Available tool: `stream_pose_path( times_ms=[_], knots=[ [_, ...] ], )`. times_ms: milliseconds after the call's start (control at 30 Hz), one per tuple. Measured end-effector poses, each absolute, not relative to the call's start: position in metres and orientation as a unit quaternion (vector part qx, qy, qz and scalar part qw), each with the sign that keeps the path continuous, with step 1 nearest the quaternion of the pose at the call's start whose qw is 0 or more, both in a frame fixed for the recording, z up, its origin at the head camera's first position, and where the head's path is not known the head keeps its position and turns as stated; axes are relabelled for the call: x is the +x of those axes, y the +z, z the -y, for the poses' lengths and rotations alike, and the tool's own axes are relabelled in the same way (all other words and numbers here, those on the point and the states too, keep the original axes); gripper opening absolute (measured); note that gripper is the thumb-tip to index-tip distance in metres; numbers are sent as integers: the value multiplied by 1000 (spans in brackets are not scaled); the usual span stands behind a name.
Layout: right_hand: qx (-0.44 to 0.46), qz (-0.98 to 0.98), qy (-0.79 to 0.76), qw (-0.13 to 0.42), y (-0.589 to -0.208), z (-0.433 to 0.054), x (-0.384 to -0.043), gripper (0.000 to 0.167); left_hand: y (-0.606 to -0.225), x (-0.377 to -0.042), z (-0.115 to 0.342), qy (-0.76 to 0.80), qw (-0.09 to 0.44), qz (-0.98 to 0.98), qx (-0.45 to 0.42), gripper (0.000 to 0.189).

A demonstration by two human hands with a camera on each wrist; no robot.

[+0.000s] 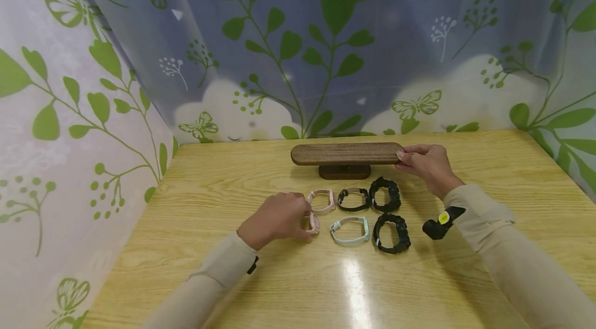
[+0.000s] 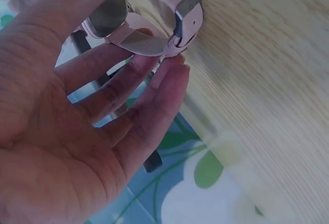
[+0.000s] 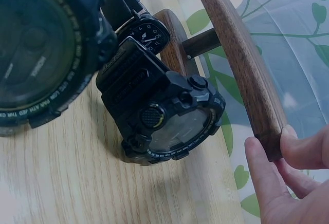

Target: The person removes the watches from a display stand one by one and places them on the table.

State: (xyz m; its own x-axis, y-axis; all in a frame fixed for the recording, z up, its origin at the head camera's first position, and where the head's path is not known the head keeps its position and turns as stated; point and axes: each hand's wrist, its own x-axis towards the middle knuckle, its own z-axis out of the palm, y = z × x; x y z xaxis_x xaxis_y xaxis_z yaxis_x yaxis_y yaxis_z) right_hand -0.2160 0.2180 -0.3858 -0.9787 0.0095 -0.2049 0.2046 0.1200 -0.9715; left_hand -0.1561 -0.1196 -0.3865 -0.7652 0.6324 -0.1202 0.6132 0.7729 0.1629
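My left hand (image 1: 277,220) holds a pink-strapped wristwatch (image 2: 182,8) with a buckle, at the front left of two rows of watches; fingers and thumb are around it. At the back, my right hand (image 1: 429,166) pinches the right end of the dark wooden bar (image 1: 346,153) of a watch stand, thumb on one side and fingers on the other. The bar sits on a short post above an oval wooden base (image 1: 344,172). Another pink watch (image 1: 331,199) lies just beyond my left hand.
Between the hands lie a slim black watch (image 1: 353,209), a pale mint watch (image 1: 349,241) and two chunky black watches, one at the back (image 1: 395,195) and one in front (image 1: 402,233). Patterned curtains (image 1: 298,49) hang behind the wooden table (image 1: 288,287) and at its sides.
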Motion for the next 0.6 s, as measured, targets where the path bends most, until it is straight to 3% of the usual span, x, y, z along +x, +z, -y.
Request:
stream_pose_path(
  times_ms=[600],
  knots=[
    [71, -740, -665, 71, -387, -218, -216, 55, -388, -153, 107, 43, 92, -933, 345, 26]
  ],
)
